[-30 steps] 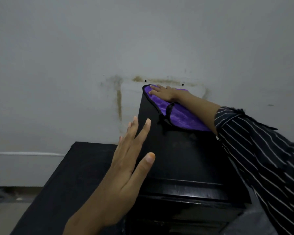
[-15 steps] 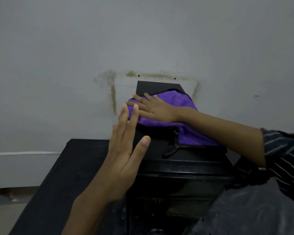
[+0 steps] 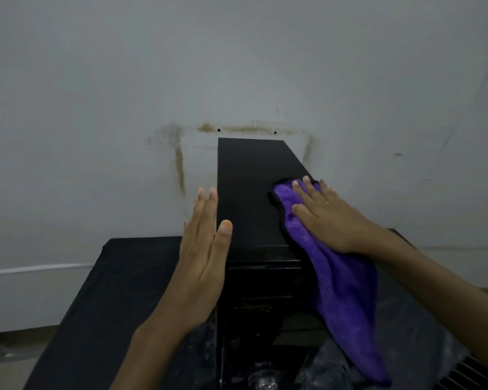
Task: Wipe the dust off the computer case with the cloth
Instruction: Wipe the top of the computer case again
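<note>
A tall black computer case [image 3: 251, 192] stands upright on a black table, its back end against the wall. My right hand [image 3: 326, 213] lies flat, palm down, on a purple cloth [image 3: 347, 291] at the right edge of the case's top. The cloth hangs down over the case's right side. My left hand [image 3: 203, 249] rests flat against the case's left side near the top edge, fingers straight and together, holding nothing.
The black table [image 3: 119, 291] extends left of the case. A grey wall [image 3: 237, 66] with brownish stains rises right behind the case. A dusty dark surface [image 3: 423, 333] lies at the lower right, with a vent grille at the corner.
My right hand has dragged the cloth from the far end of the case's top back toward me and over to the right edge. My left hand stayed against the left side.
</note>
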